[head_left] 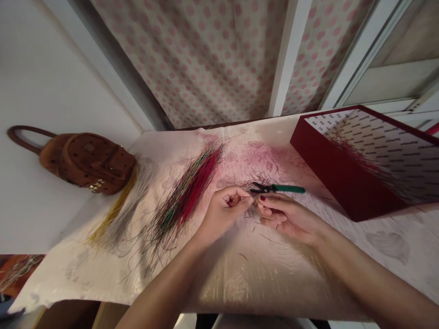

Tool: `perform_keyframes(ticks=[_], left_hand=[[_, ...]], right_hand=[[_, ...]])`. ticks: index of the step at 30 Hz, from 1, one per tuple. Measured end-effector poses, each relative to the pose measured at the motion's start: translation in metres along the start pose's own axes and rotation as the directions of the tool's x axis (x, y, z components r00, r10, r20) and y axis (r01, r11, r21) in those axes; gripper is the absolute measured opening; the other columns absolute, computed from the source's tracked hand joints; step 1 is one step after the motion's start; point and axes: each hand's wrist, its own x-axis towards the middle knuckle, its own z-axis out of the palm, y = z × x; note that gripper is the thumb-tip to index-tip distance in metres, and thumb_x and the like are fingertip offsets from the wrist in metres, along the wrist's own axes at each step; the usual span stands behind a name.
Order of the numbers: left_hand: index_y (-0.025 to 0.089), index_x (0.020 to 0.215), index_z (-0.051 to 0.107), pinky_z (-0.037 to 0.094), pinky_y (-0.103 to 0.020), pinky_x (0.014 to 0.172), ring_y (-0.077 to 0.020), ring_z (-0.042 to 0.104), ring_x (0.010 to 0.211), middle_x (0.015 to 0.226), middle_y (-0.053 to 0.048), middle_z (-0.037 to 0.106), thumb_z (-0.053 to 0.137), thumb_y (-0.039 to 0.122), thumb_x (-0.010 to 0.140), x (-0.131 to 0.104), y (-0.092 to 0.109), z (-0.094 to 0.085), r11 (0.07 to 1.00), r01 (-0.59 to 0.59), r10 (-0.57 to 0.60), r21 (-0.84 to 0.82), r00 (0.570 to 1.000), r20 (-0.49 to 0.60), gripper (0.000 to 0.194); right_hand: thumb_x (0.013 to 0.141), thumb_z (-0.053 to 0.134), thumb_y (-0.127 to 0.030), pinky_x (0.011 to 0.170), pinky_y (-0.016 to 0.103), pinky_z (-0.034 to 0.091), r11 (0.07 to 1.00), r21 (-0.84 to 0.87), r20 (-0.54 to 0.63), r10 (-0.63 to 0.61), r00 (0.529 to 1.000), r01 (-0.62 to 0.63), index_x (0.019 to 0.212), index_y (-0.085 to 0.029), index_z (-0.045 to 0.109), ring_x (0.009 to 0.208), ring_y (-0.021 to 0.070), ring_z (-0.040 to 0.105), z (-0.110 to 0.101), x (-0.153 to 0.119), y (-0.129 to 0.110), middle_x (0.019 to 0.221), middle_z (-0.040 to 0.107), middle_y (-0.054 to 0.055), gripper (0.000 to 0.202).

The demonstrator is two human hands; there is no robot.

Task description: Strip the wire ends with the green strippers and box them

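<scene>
Fingertip pinches in left hand [228, 205] and right hand [290, 217], nearly meeting above the cloth, both closed on a thin piece [254, 198], too small for its long axis or pointing direction to be told. Just beyond right hand, pliers [277, 188] lying almost crosswise, black metal head towards the left, smooth green grips towards the right. To the left of the hands, bundle of strands [194, 187], long axis slanting from far right to near left; stiff, hair-thin, magenta along one side, green and dark along the other, frayed at both ends. Further left, silvery strands [135, 203] and yellow strands [115, 214] on a similar slant, close to brown bag [92, 160], rounded, leather-like, dark-studded, with a looped handle. At right, open box [336, 173], dark red and straight-edged outside, white printed lining inside, reddish strands within. Underneath, pale tablecloth [247, 269], creased and glossy, strewn with short clippings [260, 178] around the pliers.
</scene>
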Motion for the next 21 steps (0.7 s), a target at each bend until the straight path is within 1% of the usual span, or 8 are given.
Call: perform_keyframes(ticks=[2,4,6,8,11,14,17,21], left_hand=[[0.016,0.075,0.071,0.028,-0.024,0.051,-0.0090,0.039,0.056,0.063,0.001,0.051,0.078,0.038,0.082,0.0007,-0.0011,0.0009,0.992,0.057,-0.058,-0.112,0.998,-0.008,0.024],[0.016,0.075,0.070,0.023,-0.023,0.048,-0.0065,0.033,0.052,0.064,0.002,0.050,0.082,0.036,0.078,0.0009,-0.0020,0.0017,0.964,0.132,-0.138,-0.232,0.990,-0.011,0.023],[0.016,0.075,0.070,0.019,-0.023,0.045,-0.0047,0.028,0.050,0.064,0.003,0.049,0.084,0.035,0.075,0.0008,-0.0023,0.0023,0.930,0.193,-0.204,-0.312,0.979,-0.001,0.024],[0.016,0.074,0.070,0.016,-0.023,0.044,-0.0042,0.026,0.049,0.064,0.003,0.048,0.085,0.036,0.074,0.0008,-0.0020,0.0026,0.913,0.224,-0.235,-0.340,0.972,0.008,0.025],[0.016,0.073,0.069,0.015,-0.023,0.045,-0.0045,0.027,0.050,0.063,0.003,0.048,0.084,0.036,0.074,0.0008,-0.0014,0.0032,0.919,0.214,-0.223,-0.332,0.975,0.009,0.025],[0.016,0.072,0.069,0.018,-0.023,0.046,-0.0050,0.028,0.050,0.063,0.003,0.047,0.083,0.037,0.075,0.0003,-0.0013,0.0034,0.937,0.186,-0.196,-0.294,0.981,-0.005,0.026],[0.017,0.073,0.067,0.021,-0.023,0.048,-0.0064,0.030,0.052,0.062,0.004,0.046,0.080,0.039,0.077,-0.0003,-0.0020,0.0023,0.958,0.157,-0.167,-0.241,0.986,-0.022,0.026],[0.016,0.074,0.068,0.025,-0.025,0.054,-0.0092,0.035,0.057,0.063,0.003,0.046,0.076,0.038,0.082,-0.0007,-0.0035,-0.0006,0.993,0.078,-0.081,-0.091,0.996,-0.033,0.024]], right_hand=[[0.097,0.061,-0.040,0.049,0.026,0.028,0.992,-0.104,-0.017,-0.076,0.997,0.073,0.080,-0.021,0.053,0.049,0.0078,0.025,-0.0010,-0.0005,0.0015,0.070,0.045,-0.005,0.026],[0.101,0.055,-0.035,0.056,0.027,0.038,0.885,-0.403,-0.075,-0.288,0.955,0.235,0.092,-0.021,0.058,0.058,0.0116,0.045,-0.0022,-0.0017,0.0034,0.076,0.054,-0.002,0.017],[0.101,0.052,-0.026,0.069,0.031,0.046,0.613,-0.717,-0.036,-0.509,0.860,0.333,0.104,-0.022,0.059,0.079,0.0166,0.058,-0.0032,-0.0030,0.0052,0.090,0.062,0.003,0.009],[0.100,0.052,-0.019,0.076,0.033,0.048,0.347,-0.874,0.062,-0.614,0.787,0.340,0.110,-0.023,0.057,0.088,0.0189,0.060,-0.0032,-0.0039,0.0063,0.100,0.063,0.005,0.012],[0.100,0.055,-0.020,0.069,0.031,0.049,0.172,-0.931,0.138,-0.650,0.747,0.322,0.109,-0.023,0.056,0.083,0.0186,0.061,-0.0020,-0.0043,0.0065,0.097,0.062,0.005,0.010],[0.102,0.055,-0.022,0.069,0.031,0.050,0.108,-0.942,0.167,-0.668,0.725,0.317,0.106,-0.024,0.057,0.083,0.0191,0.062,-0.0007,-0.0047,0.0054,0.097,0.063,0.006,0.005],[0.103,0.054,-0.021,0.071,0.033,0.049,0.102,-0.936,0.187,-0.666,0.722,0.337,0.105,-0.024,0.058,0.084,0.0193,0.062,0.0004,-0.0055,0.0040,0.096,0.064,0.006,0.006],[0.101,0.055,-0.019,0.071,0.032,0.045,0.270,-0.891,0.100,-0.668,0.737,0.366,0.098,-0.023,0.061,0.082,0.0176,0.059,0.0028,-0.0053,0.0020,0.091,0.063,0.003,0.008]])
